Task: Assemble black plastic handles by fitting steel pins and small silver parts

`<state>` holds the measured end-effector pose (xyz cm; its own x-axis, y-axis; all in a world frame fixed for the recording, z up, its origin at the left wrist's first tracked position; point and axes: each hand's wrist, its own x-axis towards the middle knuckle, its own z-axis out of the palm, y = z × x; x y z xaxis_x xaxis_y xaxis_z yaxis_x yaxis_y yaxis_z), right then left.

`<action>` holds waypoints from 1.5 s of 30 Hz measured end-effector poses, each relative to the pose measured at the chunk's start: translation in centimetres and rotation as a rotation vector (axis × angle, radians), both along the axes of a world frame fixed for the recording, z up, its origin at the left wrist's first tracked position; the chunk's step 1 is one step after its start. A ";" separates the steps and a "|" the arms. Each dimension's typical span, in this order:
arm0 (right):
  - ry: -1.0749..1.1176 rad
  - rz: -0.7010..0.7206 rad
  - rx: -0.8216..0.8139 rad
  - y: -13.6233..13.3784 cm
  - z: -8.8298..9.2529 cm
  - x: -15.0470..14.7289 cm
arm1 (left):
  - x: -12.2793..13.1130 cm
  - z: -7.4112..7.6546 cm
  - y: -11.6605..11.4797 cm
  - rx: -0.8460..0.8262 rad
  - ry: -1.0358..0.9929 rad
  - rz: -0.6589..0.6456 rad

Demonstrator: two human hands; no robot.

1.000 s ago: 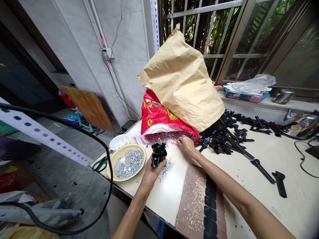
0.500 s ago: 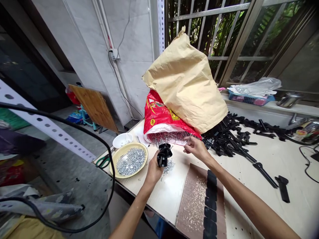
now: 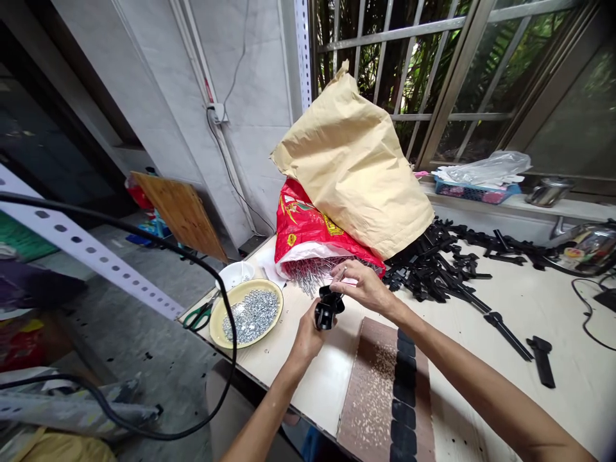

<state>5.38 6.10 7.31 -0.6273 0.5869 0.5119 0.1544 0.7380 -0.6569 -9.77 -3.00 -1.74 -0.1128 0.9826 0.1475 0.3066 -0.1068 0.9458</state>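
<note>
My left hand point(image 3: 309, 333) is wrapped round a black plastic part point(image 3: 325, 313) above the table's front. My right hand point(image 3: 363, 285) is at the top of that part, its fingers pinched on a thin metal screw point(image 3: 342, 273); the screw's lower end is hidden. Just behind the hands, a red sack point(image 3: 308, 215) lies with its mouth towards me, and many long metal screws point(image 3: 308, 273) spill from it. To the left, a yellow bowl point(image 3: 222, 308) holds small shiny metal pieces that look like nuts.
Green-handled scissors point(image 3: 196, 317) and a white bowl point(image 3: 235, 274) stand by the yellow bowl. Tan paper point(image 3: 359, 167) covers the sack. Black parts point(image 3: 433, 260) are heaped at right. A brown board point(image 3: 368, 385) carries a row of black pieces point(image 3: 403, 410). A black cable point(image 3: 226, 385) hangs at left.
My right hand has moved left from the sack's mouth to the black part, with a screw in its fingers. My left hand has shifted slightly right with the part.
</note>
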 end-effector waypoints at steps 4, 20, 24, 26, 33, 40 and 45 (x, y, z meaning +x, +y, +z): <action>-0.059 0.063 -0.015 0.4 0.2 -0.7 | -0.5 0.3 -0.2 -0.007 -0.055 0.006; 0.049 0.064 -0.280 1.9 -1.2 -3.4 | -2.5 -0.1 -1.1 0.033 -0.058 0.084; -0.105 -0.223 -0.210 4.6 -4.3 -3.8 | -2.7 1.5 -2.2 0.035 -0.086 0.164; -0.234 -0.289 -0.172 5.7 -6.4 -4.7 | -2.8 2.1 -2.7 0.029 -0.118 0.216; -0.426 -0.418 -0.162 7.7 -9.9 -9.8 | -3.0 2.3 -3.1 0.014 -0.145 0.248; -0.606 -0.478 -0.134 7.5 -9.1 -6.7 | -2.7 3.0 -3.3 -0.072 -0.211 0.226; -0.668 -0.513 -0.083 6.1 -7.9 -1.5 | -2.1 2.7 -2.3 -0.081 -0.352 0.222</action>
<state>3.91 12.25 -0.60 -0.4285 0.9008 0.0710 0.8320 0.4240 -0.3579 -11.85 -5.35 0.92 -0.3525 0.9357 -0.0144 -0.0290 0.0045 0.9996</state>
